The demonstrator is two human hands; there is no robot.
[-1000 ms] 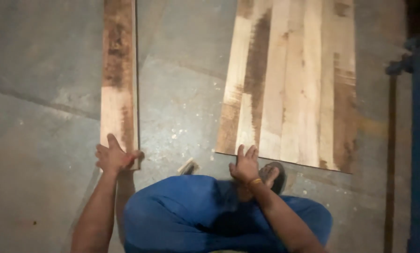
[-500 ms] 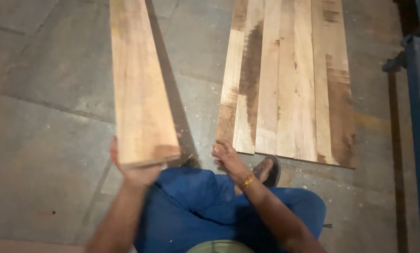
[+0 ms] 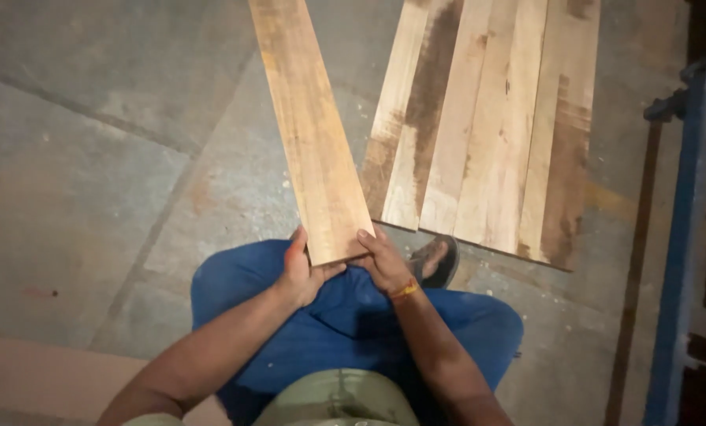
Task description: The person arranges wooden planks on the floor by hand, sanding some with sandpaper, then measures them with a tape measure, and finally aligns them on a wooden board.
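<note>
Left hand [image 3: 299, 272] and right hand [image 3: 380, 260] both closed on the near end of a wooden plank [image 3: 309, 126], one at each corner, plank's long axis running away from the person, tilted slightly left, above the concrete floor [image 3: 93, 158], beside laid boards [image 3: 487, 126]

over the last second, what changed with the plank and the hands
The single plank came up off the floor, its near end swinging in over the lap. The left hand kept its hold; the right hand left the laid boards and gripped the plank end. The boards stayed put.
</note>
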